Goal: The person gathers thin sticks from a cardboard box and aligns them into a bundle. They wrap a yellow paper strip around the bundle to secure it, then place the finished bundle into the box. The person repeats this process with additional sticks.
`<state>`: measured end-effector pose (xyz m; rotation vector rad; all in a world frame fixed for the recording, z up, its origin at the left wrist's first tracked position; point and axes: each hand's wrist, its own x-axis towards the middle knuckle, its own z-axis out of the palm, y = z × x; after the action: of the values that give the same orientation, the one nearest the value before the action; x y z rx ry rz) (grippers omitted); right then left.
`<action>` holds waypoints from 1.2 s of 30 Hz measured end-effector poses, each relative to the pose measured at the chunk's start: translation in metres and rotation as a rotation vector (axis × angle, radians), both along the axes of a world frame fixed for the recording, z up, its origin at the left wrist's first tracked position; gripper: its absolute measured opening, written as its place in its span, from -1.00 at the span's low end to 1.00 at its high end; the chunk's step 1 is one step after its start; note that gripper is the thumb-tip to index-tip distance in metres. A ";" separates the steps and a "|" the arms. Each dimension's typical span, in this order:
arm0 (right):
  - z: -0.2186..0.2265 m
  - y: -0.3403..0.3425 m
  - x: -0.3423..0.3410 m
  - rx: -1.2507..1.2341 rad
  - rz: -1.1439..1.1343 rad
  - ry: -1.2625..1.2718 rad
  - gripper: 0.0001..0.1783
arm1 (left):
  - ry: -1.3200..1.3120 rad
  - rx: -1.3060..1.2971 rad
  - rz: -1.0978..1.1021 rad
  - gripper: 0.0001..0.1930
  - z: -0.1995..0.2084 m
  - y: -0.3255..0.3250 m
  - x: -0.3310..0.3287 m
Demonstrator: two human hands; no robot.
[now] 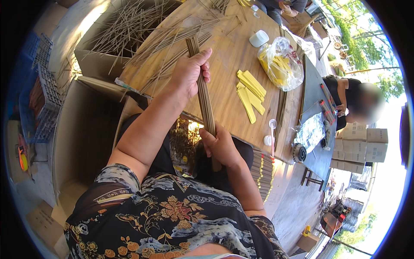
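Note:
A bundle of thin brown sticks, like incense sticks (pixel 204 101), slants across the table's near edge. Toward its far end, my left hand (pixel 189 72) is closed round it, with the thumb stretched along the sticks. Lower down, my right hand (pixel 221 146) wraps the same bundle near its lower end, which hangs over my lap. Beyond the left hand, loose sticks (pixel 170 45) lie scattered over the wooden table (pixel 224 64). Yellow paper strips (pixel 251 90) rest in a small pile to the right of the bundle.
A clear bag of yellow strips (pixel 280 64) and a white jar (pixel 258 39) stand on the table. At the far left, a carton (pixel 103 64) holds many loose sticks. Blue crates (pixel 47 90) stand left. Another person (pixel 338 97) works at a dark table (pixel 311 116) on the right.

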<state>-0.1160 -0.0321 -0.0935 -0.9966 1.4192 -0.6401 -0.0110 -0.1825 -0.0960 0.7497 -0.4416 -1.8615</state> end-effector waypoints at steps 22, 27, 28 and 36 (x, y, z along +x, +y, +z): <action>0.008 -0.003 -0.007 0.140 -0.021 -0.463 -0.76 | 0.366 -0.014 -0.305 -0.74 -0.008 0.009 -0.002; 0.010 -0.008 0.002 -0.018 -0.024 -0.181 -0.70 | 0.218 -0.005 -0.227 -0.75 0.004 0.012 -0.003; 0.013 -0.010 0.002 -0.012 -0.034 -0.261 -0.70 | 0.293 -0.024 -0.285 -0.75 0.007 0.014 -0.003; 0.030 -0.023 0.003 0.007 0.144 -0.246 -0.78 | 0.270 -0.216 -0.067 -0.60 0.031 -0.010 0.046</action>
<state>-0.1129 -0.0548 -0.0636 -0.9691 1.1236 -0.6273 0.0347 -0.1925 -0.0653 0.3362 -0.4874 -1.9072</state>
